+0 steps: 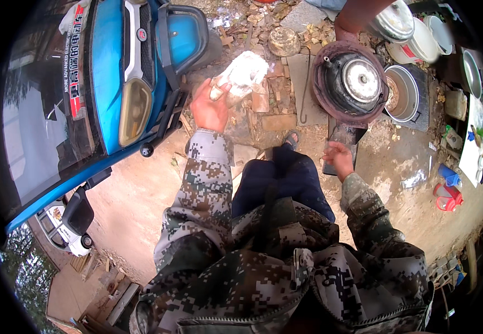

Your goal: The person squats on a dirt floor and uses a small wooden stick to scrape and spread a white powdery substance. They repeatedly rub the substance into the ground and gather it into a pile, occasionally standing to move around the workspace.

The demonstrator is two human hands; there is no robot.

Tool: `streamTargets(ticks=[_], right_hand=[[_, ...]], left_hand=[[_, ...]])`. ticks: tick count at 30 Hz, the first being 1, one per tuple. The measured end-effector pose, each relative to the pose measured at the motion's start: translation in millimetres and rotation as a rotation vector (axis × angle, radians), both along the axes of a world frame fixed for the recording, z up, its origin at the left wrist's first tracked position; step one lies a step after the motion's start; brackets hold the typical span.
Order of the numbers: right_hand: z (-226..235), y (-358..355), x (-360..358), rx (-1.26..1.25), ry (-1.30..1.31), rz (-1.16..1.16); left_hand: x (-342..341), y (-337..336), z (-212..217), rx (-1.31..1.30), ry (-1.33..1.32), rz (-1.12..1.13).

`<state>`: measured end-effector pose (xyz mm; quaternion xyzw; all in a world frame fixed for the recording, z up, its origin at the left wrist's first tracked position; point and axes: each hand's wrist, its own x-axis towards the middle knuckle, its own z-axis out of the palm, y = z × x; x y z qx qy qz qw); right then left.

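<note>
A crumpled white bag-like bundle (245,71), brightly lit, rests among bricks left of centre. At its near left edge, my left hand (210,108) is closed, with a pale bit of it between thumb and fingers. My right hand (340,159) hovers over the dark metal chute (344,136) of a round rusty stove (322,83). Its fingers are loosely bent and a little apart, with nothing visible in them. On the stove sits a blackened kettle (362,80) with a pale lid. Another person's arm (358,16) reaches down behind it.
A blue vehicle (105,83) with a dark bumper bar stands close on the left. Right of the stove are a metal pot (405,97) and white buckets (419,44). A long hooked rod (305,89) lies between bundle and stove. Red containers (447,197) lie farther right.
</note>
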<state>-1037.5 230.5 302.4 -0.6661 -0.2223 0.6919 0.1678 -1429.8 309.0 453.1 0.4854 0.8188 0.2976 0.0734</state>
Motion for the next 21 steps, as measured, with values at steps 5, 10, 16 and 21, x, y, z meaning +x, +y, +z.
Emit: streamTargets(ticks=[5, 10, 16, 21], right_hand=[[-120.2, -178.6, 134.6, -0.186, -0.360, -0.051], [-210.9, -398.9, 281.7, 0.751, -0.791, 1.289], [-177.6, -447.6, 194.9, -0.113, -0.518, 0.283], [-182.5, -484.7, 223.6, 0.031, -0.551, 0.119]], left_hand=[[-4.2, -71.1, -38.1, -0.001, -0.118, 0.022], [26.6, -132.5, -70.5, 0.063, -0.398, -0.051], [45.6, -271.9, -68.8, 0.086, -0.192, 0.005], [101.4, -367.2, -107.9, 0.077, -0.327, -0.015]])
